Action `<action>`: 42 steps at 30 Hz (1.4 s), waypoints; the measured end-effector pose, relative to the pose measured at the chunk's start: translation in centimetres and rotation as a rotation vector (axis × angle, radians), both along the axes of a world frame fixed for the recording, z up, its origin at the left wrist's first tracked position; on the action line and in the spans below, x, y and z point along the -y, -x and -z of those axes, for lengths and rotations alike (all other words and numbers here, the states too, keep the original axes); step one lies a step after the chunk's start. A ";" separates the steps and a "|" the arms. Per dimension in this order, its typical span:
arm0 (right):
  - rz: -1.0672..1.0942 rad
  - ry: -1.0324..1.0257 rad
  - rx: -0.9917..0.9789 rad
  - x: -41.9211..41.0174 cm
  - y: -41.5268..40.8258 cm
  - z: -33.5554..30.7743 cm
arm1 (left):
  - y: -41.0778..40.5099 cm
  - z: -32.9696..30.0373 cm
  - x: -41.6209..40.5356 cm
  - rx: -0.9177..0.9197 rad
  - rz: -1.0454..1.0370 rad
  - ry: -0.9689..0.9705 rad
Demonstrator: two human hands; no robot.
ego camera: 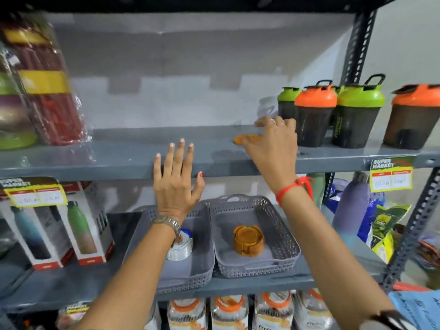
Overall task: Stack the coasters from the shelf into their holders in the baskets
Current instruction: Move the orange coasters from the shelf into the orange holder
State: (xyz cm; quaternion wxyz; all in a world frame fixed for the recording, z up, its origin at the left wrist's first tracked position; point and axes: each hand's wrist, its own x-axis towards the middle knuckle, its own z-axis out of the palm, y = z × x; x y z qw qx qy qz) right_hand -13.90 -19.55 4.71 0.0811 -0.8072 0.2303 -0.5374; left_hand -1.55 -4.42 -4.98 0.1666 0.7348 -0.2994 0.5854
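Observation:
An orange coaster [247,139] lies on the upper grey shelf [119,158]. My right hand [273,141] is on it, thumb and fingers closing around its edge. My left hand [177,177] is open with fingers spread, raised in front of the shelf's front edge, holding nothing. On the lower shelf stand two grey perforated baskets. The right basket [281,225] holds an orange holder with stacked orange coasters [248,240]. The left basket [202,270] holds a white holder with white and blue coasters [182,246], partly hidden by my left wrist.
Shaker bottles with orange and green lids [333,115] stand just right of my right hand. Wrapped coloured items [35,86] fill the upper shelf's left end. Boxed bottles [59,225] stand left of the baskets. A black slotted upright [357,44] frames the right side.

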 end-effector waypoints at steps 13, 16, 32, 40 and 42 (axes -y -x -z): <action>-0.048 -0.408 -0.449 3.1 -3.8 -1.8 | 0.5 -0.4 -0.2 -0.047 0.026 0.001; -0.058 -0.392 -0.464 3.1 -3.9 -1.9 | 0.5 -0.2 0.0 -0.060 0.034 0.021; -0.236 0.012 0.071 0.7 -2.2 -0.5 | 0.2 0.0 0.5 -0.101 0.048 0.031; -0.301 0.268 0.609 -3.9 2.8 0.5 | 0.3 -0.2 0.4 -0.111 0.072 0.016; -0.322 0.270 0.601 -4.2 3.5 0.4 | 0.2 -0.1 0.4 -0.103 0.058 0.001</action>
